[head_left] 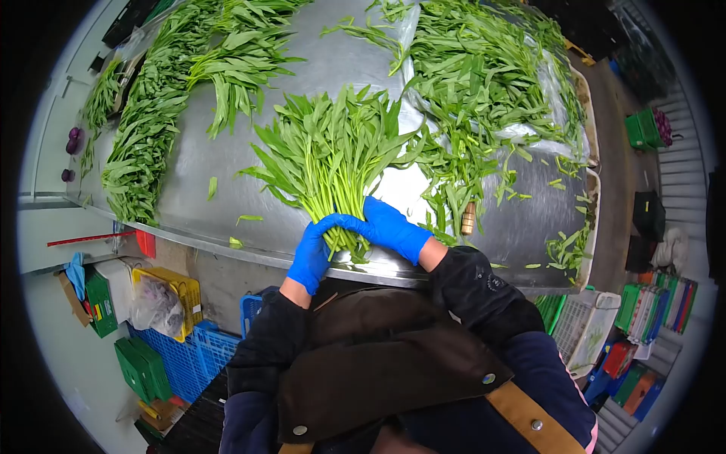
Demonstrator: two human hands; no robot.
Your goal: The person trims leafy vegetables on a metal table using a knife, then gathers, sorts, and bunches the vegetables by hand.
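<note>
Bunch of leafy greens [333, 147], centre frame, stems [334, 198] closed within my left hand [311, 248] and right hand [391, 229], wooden handle [469, 219] right.

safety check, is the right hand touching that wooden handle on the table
Apart: the head view shows a gap with leaves between right hand and wooden handle.

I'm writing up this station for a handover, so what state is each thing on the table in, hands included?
Left hand: gloved, closed around the held bunch.
Right hand: gloved, closed around it too.
Held bunch: gathered, leaves fanned out.
Greens heap: loose, on plastic sheet.
Wooden handle: lying down, partly covered.
Metal table: strewn with loose leaves.
</note>
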